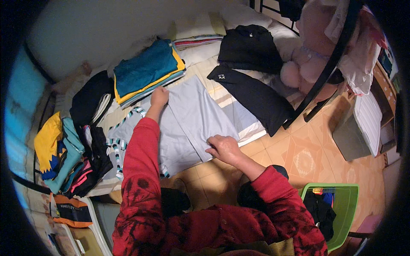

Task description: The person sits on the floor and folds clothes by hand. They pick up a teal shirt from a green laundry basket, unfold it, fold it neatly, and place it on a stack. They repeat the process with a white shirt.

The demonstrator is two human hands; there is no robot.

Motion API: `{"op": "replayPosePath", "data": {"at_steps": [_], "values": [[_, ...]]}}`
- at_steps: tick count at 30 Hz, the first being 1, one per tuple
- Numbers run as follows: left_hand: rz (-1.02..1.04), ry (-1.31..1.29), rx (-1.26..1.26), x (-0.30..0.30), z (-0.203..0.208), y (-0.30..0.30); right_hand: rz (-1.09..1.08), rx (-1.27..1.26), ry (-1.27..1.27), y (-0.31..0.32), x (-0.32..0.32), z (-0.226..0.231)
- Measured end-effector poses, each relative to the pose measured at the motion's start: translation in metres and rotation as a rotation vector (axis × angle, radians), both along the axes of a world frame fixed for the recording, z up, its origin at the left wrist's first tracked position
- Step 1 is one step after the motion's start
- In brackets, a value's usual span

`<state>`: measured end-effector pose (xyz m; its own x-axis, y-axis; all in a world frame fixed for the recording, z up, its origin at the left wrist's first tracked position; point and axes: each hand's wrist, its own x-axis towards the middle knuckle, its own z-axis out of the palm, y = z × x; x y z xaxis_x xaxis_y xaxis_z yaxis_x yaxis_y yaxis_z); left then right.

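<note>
A light grey garment (194, 115) lies spread on the bed, with a long straight fold running down its length. My left hand (159, 97) is closed on its far left edge, beside a stack of folded clothes (147, 68) topped with teal and yellow. Over the garment's near right part rests my right hand (224, 150), its thumb apart from its slightly bent fingers. Under the garment's left side shows a piece with black, white and turquoise striped trim (117, 147). What lies beneath my left fingers is hidden.
Two black garments (250, 49) (256, 96) lie at the right. More folded clothes (64, 149) are piled at the left. A green bin (352, 205) with clothes stands at the lower right. A black bed post (326, 70), pink plush toy (314, 64) and lidded storage box (356, 128) are further right.
</note>
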<state>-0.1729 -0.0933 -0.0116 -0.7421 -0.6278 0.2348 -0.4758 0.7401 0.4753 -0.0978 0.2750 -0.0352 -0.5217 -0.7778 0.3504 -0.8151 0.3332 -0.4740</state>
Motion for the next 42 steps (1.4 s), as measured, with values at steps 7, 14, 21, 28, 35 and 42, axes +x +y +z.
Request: {"op": "replayPosePath", "data": {"at_steps": [7,14,21,28,35,42], "values": [[0.063,-0.001,-0.07,-0.007,0.004,-0.001,0.012,0.039,-0.018,-0.001,0.003,0.008],[-0.019,0.13,-0.256,-0.033,-0.063,-0.057,0.109,0.005,-0.072,-0.008,0.008,-0.003],[-0.147,0.019,-0.358,-0.028,-0.061,-0.067,0.255,0.041,-0.099,-0.021,0.011,-0.01],[-0.57,0.338,-0.291,0.045,0.052,0.126,-0.185,-0.45,-0.104,0.016,-0.015,0.008],[-1.237,0.448,-0.54,0.205,0.198,0.286,-0.49,-0.465,-0.294,0.036,-0.038,0.006],[-1.072,0.38,-0.553,0.33,0.277,0.366,-0.599,-0.563,-0.234,0.047,-0.057,0.001]]}}
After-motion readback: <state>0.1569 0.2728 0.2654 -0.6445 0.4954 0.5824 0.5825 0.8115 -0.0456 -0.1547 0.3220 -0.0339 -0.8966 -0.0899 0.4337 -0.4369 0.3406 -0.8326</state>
